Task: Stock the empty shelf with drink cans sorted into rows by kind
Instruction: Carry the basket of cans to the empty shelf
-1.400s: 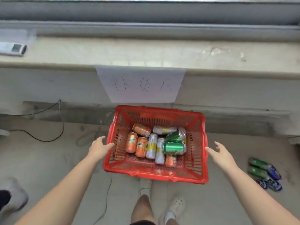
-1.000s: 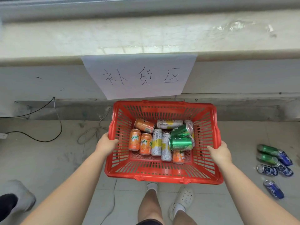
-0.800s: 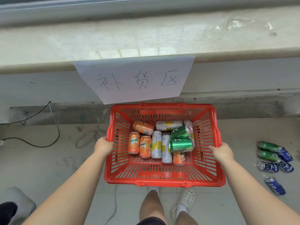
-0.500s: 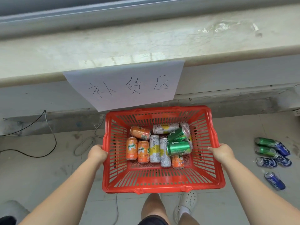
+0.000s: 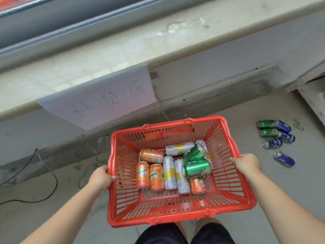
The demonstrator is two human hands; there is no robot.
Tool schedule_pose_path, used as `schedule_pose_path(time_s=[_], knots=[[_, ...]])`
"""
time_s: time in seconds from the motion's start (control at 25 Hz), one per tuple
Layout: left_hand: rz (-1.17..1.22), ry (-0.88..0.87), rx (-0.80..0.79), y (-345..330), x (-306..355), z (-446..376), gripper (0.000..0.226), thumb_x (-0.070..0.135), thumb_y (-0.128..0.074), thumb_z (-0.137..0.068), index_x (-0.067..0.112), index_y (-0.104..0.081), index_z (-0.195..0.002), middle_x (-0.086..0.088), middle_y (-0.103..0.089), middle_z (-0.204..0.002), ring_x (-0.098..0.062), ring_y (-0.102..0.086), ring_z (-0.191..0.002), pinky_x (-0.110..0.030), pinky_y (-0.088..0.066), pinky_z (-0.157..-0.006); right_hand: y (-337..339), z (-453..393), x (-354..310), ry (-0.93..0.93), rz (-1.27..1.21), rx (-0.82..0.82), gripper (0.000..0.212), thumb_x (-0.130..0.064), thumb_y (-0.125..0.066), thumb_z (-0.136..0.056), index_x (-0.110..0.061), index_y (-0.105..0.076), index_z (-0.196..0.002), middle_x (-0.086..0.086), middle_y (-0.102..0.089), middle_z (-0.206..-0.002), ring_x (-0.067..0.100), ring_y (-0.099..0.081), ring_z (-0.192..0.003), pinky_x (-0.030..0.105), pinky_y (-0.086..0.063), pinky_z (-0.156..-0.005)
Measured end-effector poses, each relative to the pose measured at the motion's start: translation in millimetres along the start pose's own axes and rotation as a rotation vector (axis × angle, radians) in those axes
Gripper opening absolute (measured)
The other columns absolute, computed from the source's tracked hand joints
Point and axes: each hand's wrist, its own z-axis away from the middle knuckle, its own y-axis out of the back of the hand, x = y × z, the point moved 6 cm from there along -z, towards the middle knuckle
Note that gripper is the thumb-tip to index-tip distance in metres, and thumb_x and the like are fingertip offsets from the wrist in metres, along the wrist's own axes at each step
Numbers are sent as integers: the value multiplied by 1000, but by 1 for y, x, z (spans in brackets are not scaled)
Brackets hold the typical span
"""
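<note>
grip: left hand (image 5: 100, 178) and right hand (image 5: 246, 163) each clenched on a side rim of red basket (image 5: 226, 187) | cans: loose between the grips, green cans (image 5: 196, 168) stacked on top | risk: tilting the basket would roll cans, shifting load; shelf unseen

Grey concrete floor (image 5: 290, 191), green cans (image 5: 267, 128) and blue cans (image 5: 283, 136) lying on their sides in a loose cluster at right, one blue can (image 5: 284, 158) slightly apart, black cable (image 5: 44, 191) trailing across the left side
</note>
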Motion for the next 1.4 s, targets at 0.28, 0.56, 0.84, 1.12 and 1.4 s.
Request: schedule_pose_path(time_s=[0.28, 0.56, 0.84, 1.12, 1.4], knots=[[-101, -168, 51, -23, 107, 47, 16, 5, -66, -80, 12, -63, -94, -12, -70, -88, -29, -66, -77, -40, -56, -77, 63, -3, 106, -121, -133, 8, 31, -35, -65, -80, -6, -72, -92, 19, -71, -99, 37, -65, -95, 33, -49, -79], [-296, -435, -36, -95, 270, 101, 14, 2, -63, -80, 12, -61, -89, -12, -68, -85, -28, -64, -73, -35, -54, -71, 135, -8, 239, -330, -339, 127, 40, -37, -65, -78, -5, -70, -101, 23, -68, -107, 37, -64, -100, 35, -50, -82], [-568, -717, -99, -217, 423, 165, 12, 3, -65, -79, 5, -63, -90, -18, -68, -85, -35, -68, -79, -46, -57, -77, 163, -4, 388, -555, -526, 251, 42, -37, -65, -77, -3, -70, -102, 24, -69, -105, 38, -65, -99, 37, -52, -83], [-810, -911, -139, -381, 534, 246, 17, 5, -65, -77, 2, -64, -94, -19, -69, -91, -34, -67, -84, -41, -56, -78, 188, -27, 528, -742, -659, 313, 40, -32, -66, -79, -2, -67, -105, 25, -67, -111, 38, -63, -104, 36, -49, -83], [-931, -1026, -248, -542, 615, 323, 22, 4, -62, -79, 1, -62, -101, -20, -68, -99, -36, -65, -91, -41, -55, -82, 215, -62, 648, -936, -782, 362, 35, -32, -67, -78, -2, -70, -94, 25, -69, -100, 39, -65, -96, 37, -50, -79]])
